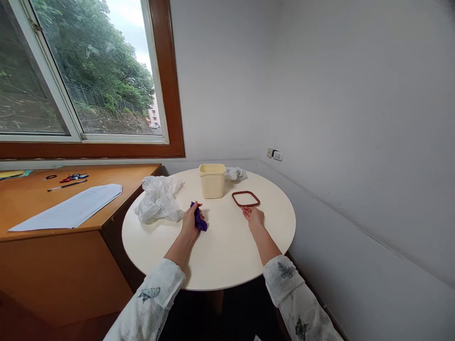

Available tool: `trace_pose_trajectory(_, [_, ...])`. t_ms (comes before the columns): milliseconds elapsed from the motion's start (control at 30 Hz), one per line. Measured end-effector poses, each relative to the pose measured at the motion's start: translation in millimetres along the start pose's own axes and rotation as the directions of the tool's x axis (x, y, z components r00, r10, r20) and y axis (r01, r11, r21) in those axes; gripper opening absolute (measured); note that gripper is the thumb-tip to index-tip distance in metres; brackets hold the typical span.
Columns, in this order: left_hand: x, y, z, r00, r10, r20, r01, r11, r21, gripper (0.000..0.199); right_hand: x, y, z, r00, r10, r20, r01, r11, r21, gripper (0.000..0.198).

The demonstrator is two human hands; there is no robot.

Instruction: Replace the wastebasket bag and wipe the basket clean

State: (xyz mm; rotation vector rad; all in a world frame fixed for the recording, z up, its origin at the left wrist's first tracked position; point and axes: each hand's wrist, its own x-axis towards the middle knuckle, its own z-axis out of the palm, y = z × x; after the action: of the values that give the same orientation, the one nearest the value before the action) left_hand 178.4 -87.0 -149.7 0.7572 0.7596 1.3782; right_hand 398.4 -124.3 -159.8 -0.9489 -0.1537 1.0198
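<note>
My left hand (192, 219) is closed around a crumpled purple cloth (200, 221), part of which sticks out past the fingers. With my right hand (253, 217) I grip the near edge of a reddish-brown ring frame (259, 201), a rounded square with an open middle. Beyond both hands, a cream plastic bin (212, 183) stands upright on the round white table (227, 255). A crumpled clear plastic bag (158, 200) lies to the left of my left hand.
Behind the bin sits a second crumpled plastic bag (236, 174). On the left, a wooden desk (135, 177) carries paper sheets (71, 208), a pen (67, 185) and small items. A wall with a socket (277, 155) borders the table's right side.
</note>
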Motion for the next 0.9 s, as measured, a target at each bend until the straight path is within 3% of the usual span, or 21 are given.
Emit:
trace_pose_trajectory(433, [2.7,-1.2,-2.0,1.0,-0.006,0.0,0.006,1.0,0.003,0.031,3.9,-6.9,-1.8,0.992,0.124,0.024,-0.124,0.992,0.014,0.014])
trace_pose_trajectory(900, [1.3,-0.7,-0.3,1.0,0.004,-0.003,-0.004,1.0,0.011,0.031,4.6,-3.6,-1.3,0.997,0.073,-0.001,-0.073,0.997,-0.017,0.012])
